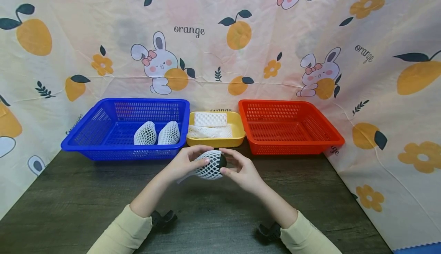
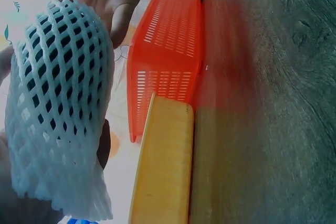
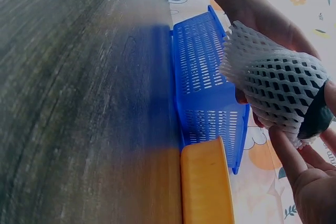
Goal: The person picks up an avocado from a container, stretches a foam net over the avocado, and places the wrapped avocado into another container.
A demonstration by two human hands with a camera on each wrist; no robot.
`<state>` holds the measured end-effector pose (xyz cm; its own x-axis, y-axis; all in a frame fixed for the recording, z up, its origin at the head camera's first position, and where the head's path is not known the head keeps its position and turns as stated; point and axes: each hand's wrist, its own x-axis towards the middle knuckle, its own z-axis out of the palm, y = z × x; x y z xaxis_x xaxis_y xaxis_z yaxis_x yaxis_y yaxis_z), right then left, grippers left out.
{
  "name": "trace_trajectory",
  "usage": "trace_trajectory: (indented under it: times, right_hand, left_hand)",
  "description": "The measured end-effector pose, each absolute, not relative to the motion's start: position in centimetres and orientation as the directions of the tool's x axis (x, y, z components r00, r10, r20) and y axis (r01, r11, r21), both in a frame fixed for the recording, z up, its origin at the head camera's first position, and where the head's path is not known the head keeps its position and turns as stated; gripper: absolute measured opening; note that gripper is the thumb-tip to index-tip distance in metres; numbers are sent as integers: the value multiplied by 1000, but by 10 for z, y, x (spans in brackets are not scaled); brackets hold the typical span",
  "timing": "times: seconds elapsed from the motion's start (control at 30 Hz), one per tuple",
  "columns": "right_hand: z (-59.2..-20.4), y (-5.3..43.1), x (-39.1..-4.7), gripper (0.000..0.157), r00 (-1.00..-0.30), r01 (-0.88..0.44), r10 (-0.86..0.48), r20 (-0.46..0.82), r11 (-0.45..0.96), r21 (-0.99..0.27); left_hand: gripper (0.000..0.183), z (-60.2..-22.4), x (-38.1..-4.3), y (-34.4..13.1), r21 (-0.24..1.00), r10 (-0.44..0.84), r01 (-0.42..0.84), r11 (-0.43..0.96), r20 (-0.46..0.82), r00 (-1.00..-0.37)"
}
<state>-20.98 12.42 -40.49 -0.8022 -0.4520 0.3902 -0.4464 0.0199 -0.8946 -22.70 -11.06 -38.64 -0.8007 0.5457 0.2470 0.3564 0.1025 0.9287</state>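
Observation:
Above the table, both hands hold a dark green, rounded fruit-like thing (image 3: pixel 316 114) inside a white foam net sleeve (image 1: pixel 208 171). My left hand (image 1: pixel 187 164) grips the sleeve around its left part, thumb on the near side. On the other side, my right hand (image 1: pixel 246 172) pinches the sleeve's open edge, where the dark end shows bare. The sleeve's loose tail hangs past the left hand, clear in the left wrist view. Two similar net-wrapped things (image 1: pixel 145 133) stand in the blue basket (image 1: pixel 125 154) at the back left.
Between the blue and red baskets sits a yellow tray (image 1: pixel 215 143) with flat white foam nets (image 1: pixel 210 119) in it. The red basket (image 1: pixel 293 148) is at the back right. A patterned cloth (image 1: pixel 213 62) hangs behind the dark wooden table (image 1: pixel 213 223).

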Motion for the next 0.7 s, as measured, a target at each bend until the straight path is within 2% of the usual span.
trace_trajectory:
  times: [0.2, 0.3, 0.43, 0.5, 0.7]
  right_hand:
    - [-404, 126, -208, 48, -801, -441, -456, 389, 10, -897]
    - [-404, 126, -208, 60, -788, -444, -482, 384, 12, -896]
    - [-404, 124, -207, 86, -792, -441, -494, 358, 58, -896]
    - [-404, 122, -205, 91, -802, -449, -480, 355, 94, -888]
    - [-388, 118, -193, 76, -808, -493, -442, 390, 144, -858]
  left_hand:
    - [41, -389, -228, -110, 929, 543, 346, 134, 224, -810]
    - [41, -389, -228, -110, 929, 536, 336, 154, 207, -818]
    - [42, -390, -229, -111, 930, 531, 331, 162, 201, -823]
    - [43, -390, -228, -111, 928, 537, 336, 160, 204, -818]
    - [47, -389, -227, -110, 935, 564, 324, 144, 192, -804]
